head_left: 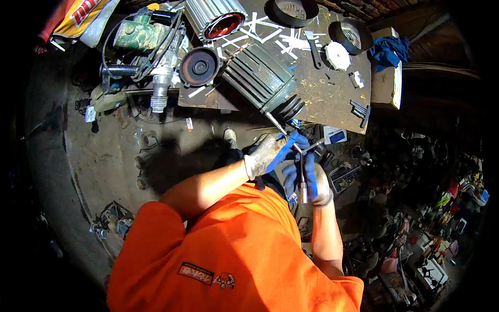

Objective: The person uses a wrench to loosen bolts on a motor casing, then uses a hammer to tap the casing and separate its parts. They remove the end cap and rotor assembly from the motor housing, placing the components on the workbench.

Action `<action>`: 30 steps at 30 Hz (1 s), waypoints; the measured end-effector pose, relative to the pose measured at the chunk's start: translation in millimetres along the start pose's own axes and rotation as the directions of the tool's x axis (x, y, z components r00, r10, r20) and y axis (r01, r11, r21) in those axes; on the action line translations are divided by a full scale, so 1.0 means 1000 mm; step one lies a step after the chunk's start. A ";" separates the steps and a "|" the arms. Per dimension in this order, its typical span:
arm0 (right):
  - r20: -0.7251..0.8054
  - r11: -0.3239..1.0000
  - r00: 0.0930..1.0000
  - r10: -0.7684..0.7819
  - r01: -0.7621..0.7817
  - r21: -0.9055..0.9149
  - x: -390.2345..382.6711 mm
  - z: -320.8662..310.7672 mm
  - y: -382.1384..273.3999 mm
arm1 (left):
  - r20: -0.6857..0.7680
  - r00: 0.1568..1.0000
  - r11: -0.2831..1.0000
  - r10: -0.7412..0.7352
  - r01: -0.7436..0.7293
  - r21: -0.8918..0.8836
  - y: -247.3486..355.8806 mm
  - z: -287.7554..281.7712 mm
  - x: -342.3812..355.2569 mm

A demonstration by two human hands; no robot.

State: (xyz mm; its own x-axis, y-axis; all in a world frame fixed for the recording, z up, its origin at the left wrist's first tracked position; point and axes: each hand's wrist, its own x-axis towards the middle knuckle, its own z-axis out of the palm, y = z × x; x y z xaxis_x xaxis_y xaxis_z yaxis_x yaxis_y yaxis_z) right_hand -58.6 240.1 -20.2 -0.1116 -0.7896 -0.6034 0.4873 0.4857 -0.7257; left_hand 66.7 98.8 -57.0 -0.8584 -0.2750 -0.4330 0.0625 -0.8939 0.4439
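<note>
A green finned electric motor lies on the wooden bench, a dark pulley at its near end. A metal socket wrench with a long shaft runs from beside the motor's near end down through my gloved hands. My left hand, in a grey-and-blue glove, is closed around the upper shaft. My right hand, in a matching glove, is closed on the lower arm, which ends in a socket. Whether the upper tip is fitted onto the motor is too small to tell.
An open finned housing, round end cover, white fan, dark pans and white strips cover much of the bench. A green power tool with cables sits left, a cardboard box right. Cluttered parts fill the right floor.
</note>
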 end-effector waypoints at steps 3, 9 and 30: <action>0.125 0.988 0.991 -0.046 0.026 0.155 -0.026 -0.023 0.002 | -0.131 0.991 0.999 0.030 -0.024 0.049 -0.005 0.006 0.008; -0.046 0.989 0.992 -0.122 0.125 0.074 -0.011 -0.035 -0.032 | -0.261 0.963 0.997 0.073 -0.081 -0.021 -0.010 0.012 0.016; 0.018 0.116 0.772 -0.636 0.119 -0.986 0.008 -0.011 -0.010 | -0.244 0.964 0.984 0.106 -0.138 -0.115 0.002 0.017 0.015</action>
State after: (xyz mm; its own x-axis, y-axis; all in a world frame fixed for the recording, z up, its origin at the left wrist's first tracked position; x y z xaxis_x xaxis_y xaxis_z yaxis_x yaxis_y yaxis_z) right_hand -73.7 233.5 -21.2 -0.3803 -0.9249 0.0019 -0.8109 0.3324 -0.4816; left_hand 45.1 98.8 -49.9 -0.6968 -0.4463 -0.5615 0.2382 -0.8824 0.4057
